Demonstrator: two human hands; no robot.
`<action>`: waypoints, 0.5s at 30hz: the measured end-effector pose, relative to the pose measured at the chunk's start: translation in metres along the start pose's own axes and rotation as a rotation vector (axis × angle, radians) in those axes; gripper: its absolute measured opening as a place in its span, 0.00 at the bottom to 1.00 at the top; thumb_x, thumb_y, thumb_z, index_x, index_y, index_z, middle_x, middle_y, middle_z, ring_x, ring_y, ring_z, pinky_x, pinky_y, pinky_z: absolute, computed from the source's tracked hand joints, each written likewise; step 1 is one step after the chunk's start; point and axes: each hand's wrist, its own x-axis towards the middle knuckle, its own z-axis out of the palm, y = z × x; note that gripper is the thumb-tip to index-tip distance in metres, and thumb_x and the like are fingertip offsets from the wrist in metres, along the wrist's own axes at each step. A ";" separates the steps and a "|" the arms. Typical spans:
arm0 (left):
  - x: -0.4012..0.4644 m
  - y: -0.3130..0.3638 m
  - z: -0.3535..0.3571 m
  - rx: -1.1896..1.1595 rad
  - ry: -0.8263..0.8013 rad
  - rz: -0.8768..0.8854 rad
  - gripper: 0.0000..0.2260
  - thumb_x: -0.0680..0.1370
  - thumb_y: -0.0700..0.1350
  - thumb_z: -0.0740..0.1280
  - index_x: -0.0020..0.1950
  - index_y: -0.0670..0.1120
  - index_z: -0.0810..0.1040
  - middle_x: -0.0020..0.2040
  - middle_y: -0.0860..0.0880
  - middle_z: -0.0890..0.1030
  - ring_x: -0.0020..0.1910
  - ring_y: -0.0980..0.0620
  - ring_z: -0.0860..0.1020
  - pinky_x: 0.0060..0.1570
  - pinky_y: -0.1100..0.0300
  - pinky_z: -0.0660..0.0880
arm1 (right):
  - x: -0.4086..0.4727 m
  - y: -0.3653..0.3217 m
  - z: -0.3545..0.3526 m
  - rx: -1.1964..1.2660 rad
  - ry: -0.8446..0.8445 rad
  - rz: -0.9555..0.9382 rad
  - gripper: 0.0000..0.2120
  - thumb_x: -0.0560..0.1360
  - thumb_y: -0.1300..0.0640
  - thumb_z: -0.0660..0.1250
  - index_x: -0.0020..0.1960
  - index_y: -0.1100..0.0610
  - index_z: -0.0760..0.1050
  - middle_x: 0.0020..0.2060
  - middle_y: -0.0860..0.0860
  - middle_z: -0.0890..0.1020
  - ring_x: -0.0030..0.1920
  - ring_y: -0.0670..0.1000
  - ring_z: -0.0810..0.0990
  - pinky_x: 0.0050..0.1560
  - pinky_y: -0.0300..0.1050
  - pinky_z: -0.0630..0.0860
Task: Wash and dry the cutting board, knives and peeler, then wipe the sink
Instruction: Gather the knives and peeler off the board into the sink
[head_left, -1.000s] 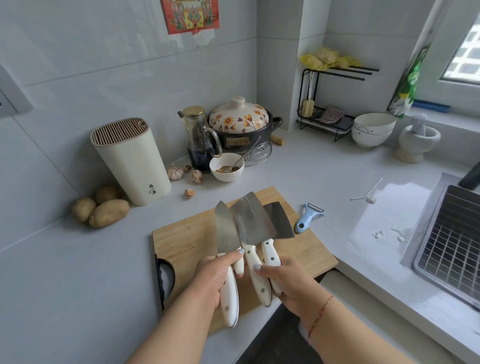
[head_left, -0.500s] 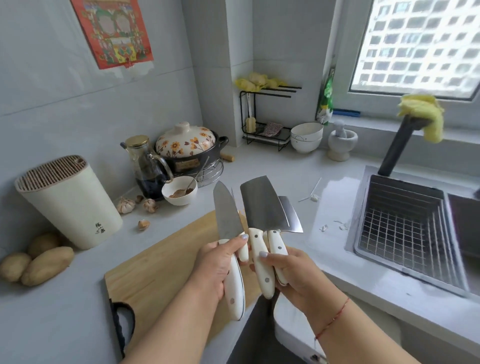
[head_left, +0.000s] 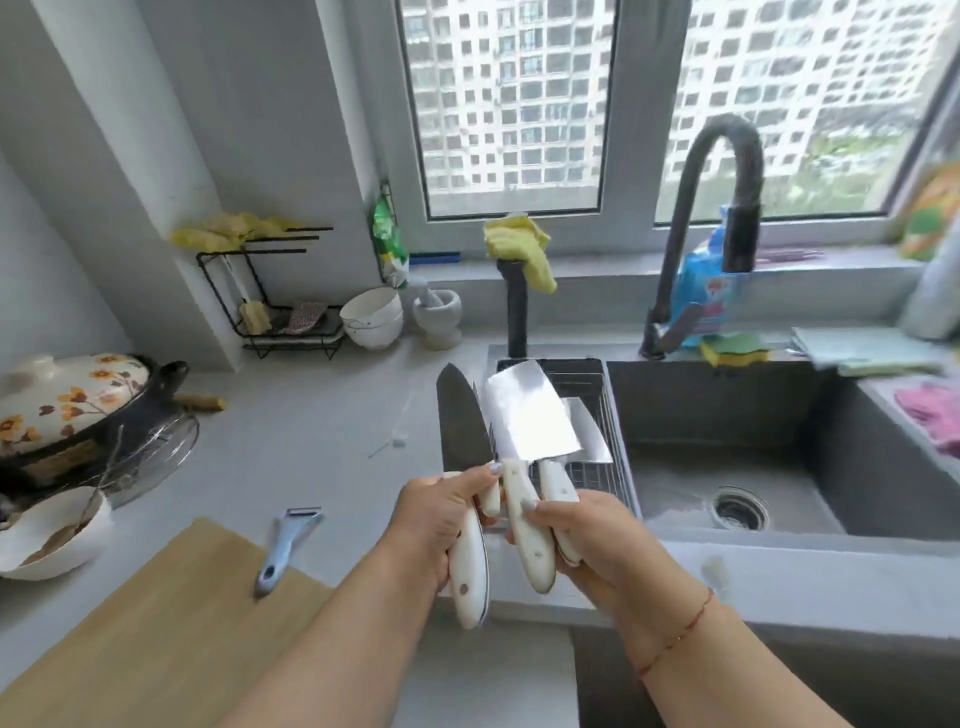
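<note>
Left hand grips chef's knife handle | right hand clasps two cleavers | blades point up and away, above sink near-left rim | basin lies right, right hand nearer | peeler, cutting board on counter.

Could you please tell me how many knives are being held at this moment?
3 plainly: a dark-bladed knife in the left hand, and a broad cleaver with a smaller cleaver behind it in the right hand. A fourth handle may sit between them.

Left hand and right hand side by side, fingers curled.
</note>
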 end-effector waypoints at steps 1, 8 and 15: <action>0.005 0.000 0.022 -0.002 -0.036 -0.009 0.15 0.71 0.44 0.75 0.50 0.33 0.82 0.48 0.31 0.82 0.39 0.41 0.80 0.45 0.47 0.81 | 0.003 -0.007 -0.021 0.015 0.031 0.005 0.06 0.75 0.68 0.66 0.52 0.68 0.76 0.45 0.63 0.82 0.45 0.59 0.83 0.43 0.48 0.80; 0.050 -0.014 0.181 0.014 -0.178 -0.156 0.10 0.73 0.37 0.71 0.48 0.30 0.81 0.33 0.40 0.77 0.28 0.46 0.77 0.34 0.51 0.80 | 0.040 -0.052 -0.171 0.008 0.181 0.089 0.09 0.74 0.68 0.66 0.51 0.73 0.77 0.43 0.65 0.81 0.40 0.60 0.81 0.38 0.50 0.79; 0.107 -0.039 0.282 0.067 -0.179 -0.315 0.07 0.76 0.37 0.69 0.43 0.32 0.79 0.31 0.41 0.79 0.19 0.52 0.72 0.20 0.66 0.70 | 0.097 -0.065 -0.278 0.066 0.290 0.217 0.11 0.74 0.71 0.64 0.56 0.72 0.73 0.52 0.71 0.79 0.43 0.63 0.80 0.39 0.53 0.78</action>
